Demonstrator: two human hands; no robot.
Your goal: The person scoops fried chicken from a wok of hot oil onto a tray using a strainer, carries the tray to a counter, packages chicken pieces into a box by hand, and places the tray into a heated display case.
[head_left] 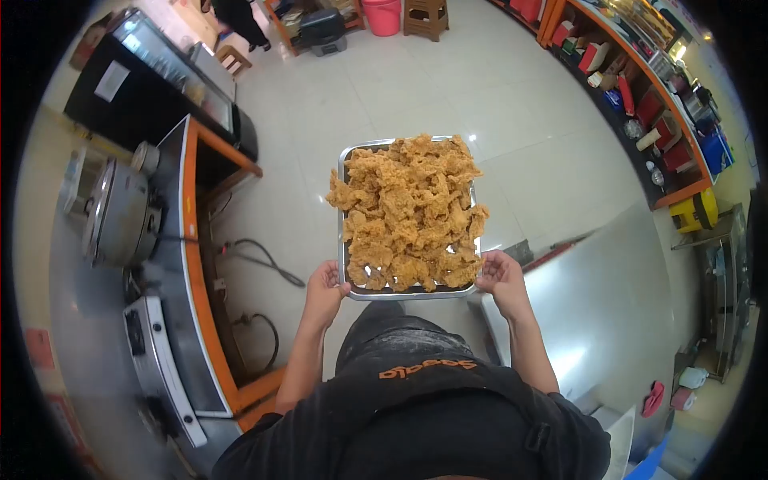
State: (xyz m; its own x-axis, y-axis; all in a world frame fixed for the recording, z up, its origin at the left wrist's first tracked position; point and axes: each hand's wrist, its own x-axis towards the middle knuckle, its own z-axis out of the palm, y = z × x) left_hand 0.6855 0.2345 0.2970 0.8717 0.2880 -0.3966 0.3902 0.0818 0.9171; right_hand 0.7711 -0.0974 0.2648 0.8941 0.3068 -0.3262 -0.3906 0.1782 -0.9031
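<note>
A rectangular metal tray is held out level in front of my body, over the tiled floor. Pieces of golden fried chicken are heaped across it, some reaching past its rim. My left hand grips the near left corner, thumb on the rim and fingers curled around the side. At the near right corner, my right hand holds the tray in the same way. The undersides of both grips are hidden.
On the left runs an orange-edged counter with a large pot and a gas stove. A steel worktop stands close on my right. Cables hang at left. Beyond are shelves, a pink bucket, a stool and another person.
</note>
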